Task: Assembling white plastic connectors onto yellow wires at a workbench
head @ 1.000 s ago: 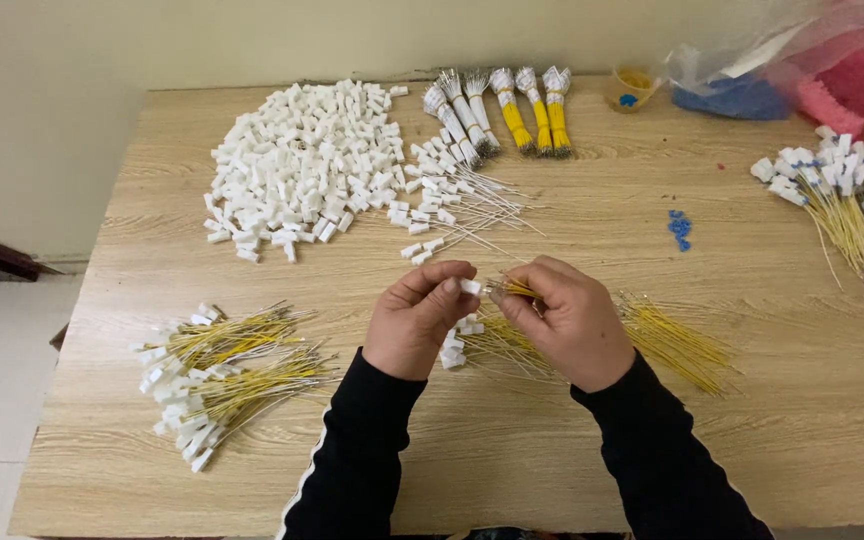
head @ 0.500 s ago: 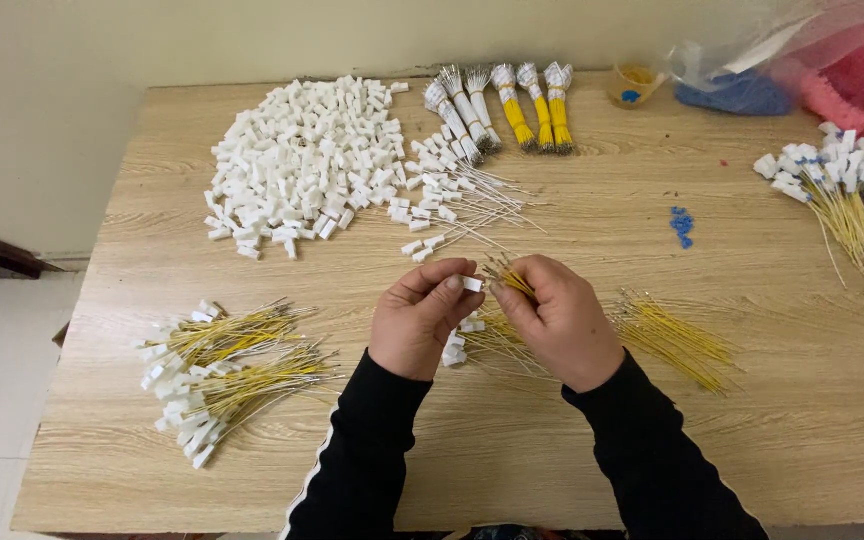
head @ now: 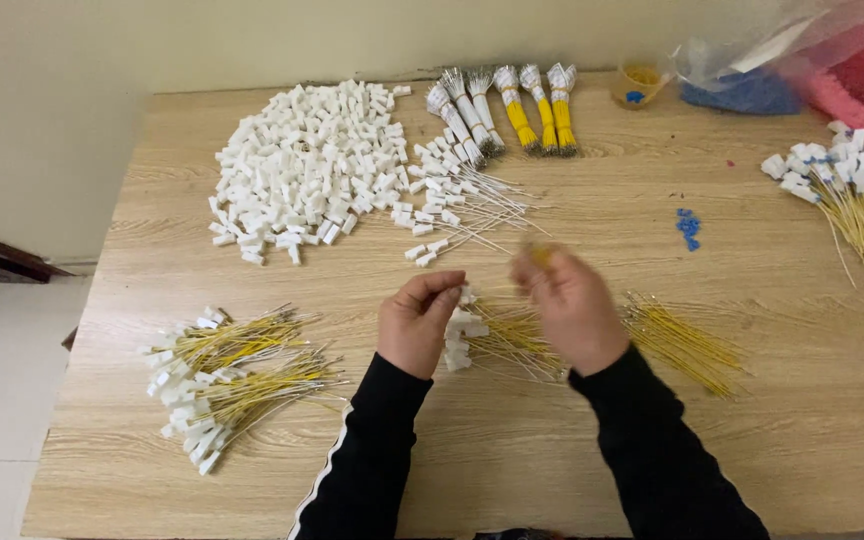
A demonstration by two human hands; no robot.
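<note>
Left hand (head: 418, 322): curled, pinching a small white plastic connector (head: 466, 296) at its fingertips, near the desk's front edge
Right hand (head: 570, 305): closed on what looks like a thin yellow wire (head: 540, 256), blurred, just right of the connector
Done so far: two bundles of yellow wires with white connectors fitted (head: 227, 378) lie toward the front left corner of the light wooden desk (head: 512, 460)
Left to do: loose bare yellow wires (head: 680, 340) right of the hands; large heap of white connectors (head: 302, 170) at the back edge, so much work seems to remain
Between the hands: a few fitted wires (head: 497, 335), touching the desk
</note>
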